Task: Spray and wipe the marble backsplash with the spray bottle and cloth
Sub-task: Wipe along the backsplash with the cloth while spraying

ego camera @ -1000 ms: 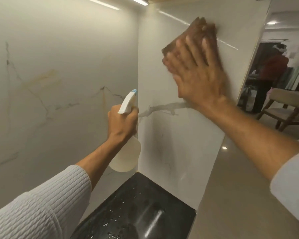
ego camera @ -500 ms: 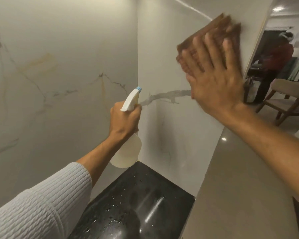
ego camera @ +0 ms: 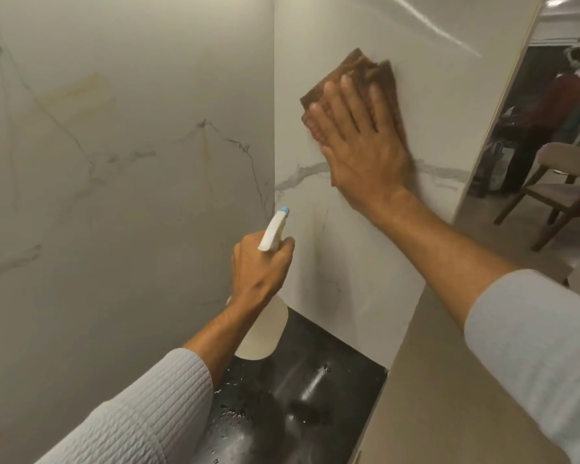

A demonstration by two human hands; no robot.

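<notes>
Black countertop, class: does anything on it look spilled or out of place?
Yes. Droplets are scattered on the black countertop below the spray bottle in the left hand. They look like overspray or drips and remain unwiped.

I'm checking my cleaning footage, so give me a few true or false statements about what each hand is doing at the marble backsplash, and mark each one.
1. The right hand presses a brown cloth flat against the marble backsplash. True.
2. The left hand holds a spray bottle. True.
3. The spray bottle stands on the black countertop. False: it is held up in the air, above the countertop.
4. The bottle's nozzle tip is red. False: it is blue.
5. The black countertop shows water droplets. True.
6. The cloth is white. False: it is brown.
</notes>
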